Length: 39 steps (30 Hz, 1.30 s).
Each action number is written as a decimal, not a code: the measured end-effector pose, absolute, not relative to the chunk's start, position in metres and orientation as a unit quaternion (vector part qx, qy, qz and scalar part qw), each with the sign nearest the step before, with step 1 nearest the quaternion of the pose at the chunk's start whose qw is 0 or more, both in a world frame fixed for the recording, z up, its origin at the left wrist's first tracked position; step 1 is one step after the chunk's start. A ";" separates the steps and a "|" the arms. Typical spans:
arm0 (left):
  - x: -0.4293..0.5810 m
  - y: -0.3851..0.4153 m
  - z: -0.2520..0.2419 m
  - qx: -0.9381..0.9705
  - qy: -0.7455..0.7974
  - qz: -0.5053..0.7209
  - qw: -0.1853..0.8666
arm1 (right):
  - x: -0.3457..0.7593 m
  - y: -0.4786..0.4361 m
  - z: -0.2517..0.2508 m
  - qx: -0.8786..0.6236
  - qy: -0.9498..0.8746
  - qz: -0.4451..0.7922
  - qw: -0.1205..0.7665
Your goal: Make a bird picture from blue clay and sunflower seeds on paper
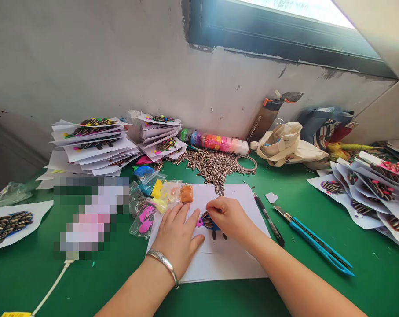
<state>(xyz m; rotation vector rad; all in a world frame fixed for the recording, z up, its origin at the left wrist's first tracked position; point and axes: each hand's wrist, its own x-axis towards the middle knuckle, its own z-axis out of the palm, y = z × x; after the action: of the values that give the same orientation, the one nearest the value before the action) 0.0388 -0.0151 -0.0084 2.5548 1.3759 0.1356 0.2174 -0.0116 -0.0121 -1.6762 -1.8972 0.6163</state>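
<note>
On my feed the figure (208,223) lies on the paper (219,262) between the two hands, its pink end (199,223) pointing left, its long axis roughly across the sheet, dark legs (214,235) toward the near edge. I see the left hand (176,233) flat, fingers spread, just beside it. The right hand (230,215) curls its fingers over the figure; I can't tell whether the tips grip anything.

Partly seeded blue figure (211,225), 2 dark legs (214,236), on white paper (225,260)
</note>
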 end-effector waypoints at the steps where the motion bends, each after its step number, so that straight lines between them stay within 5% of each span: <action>1: 0.039 -0.015 -0.009 0.875 0.468 0.050 0.114 | 0.217 -0.011 -0.012 -0.620 -0.704 0.228 0.262; 39: 0.039 -0.018 -0.007 0.880 0.462 0.037 0.106 | 0.257 -0.013 -0.004 -0.675 -0.682 0.109 0.259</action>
<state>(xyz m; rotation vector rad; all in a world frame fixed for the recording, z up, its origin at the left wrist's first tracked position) 0.0394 -0.0175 -0.0067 2.5909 1.3601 0.1094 0.2567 -0.0132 -0.0042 -1.8299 -1.8492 0.2957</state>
